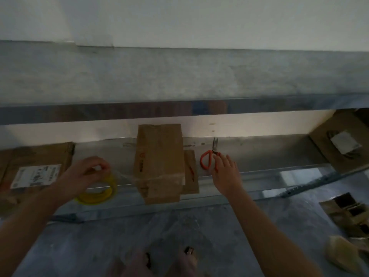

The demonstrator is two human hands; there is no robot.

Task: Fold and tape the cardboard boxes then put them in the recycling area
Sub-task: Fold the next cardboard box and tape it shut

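A folded brown cardboard box (159, 162) lies on the metal shelf (249, 176) in the middle, with clear tape across its near part. A strip of tape runs from it left to a yellow-cored tape roll (99, 190), which my left hand (83, 176) grips from above. To the right of the box lie scissors with orange handles (209, 158). My right hand (225, 172) reaches to them, fingertips on the right handle loop.
A flat cardboard box with a white label (36, 166) lies at the left of the shelf. Another box with a white label (343, 142) sits at the far right. Cardboard pieces (347, 212) lie on the floor at the right. My feet show at the bottom.
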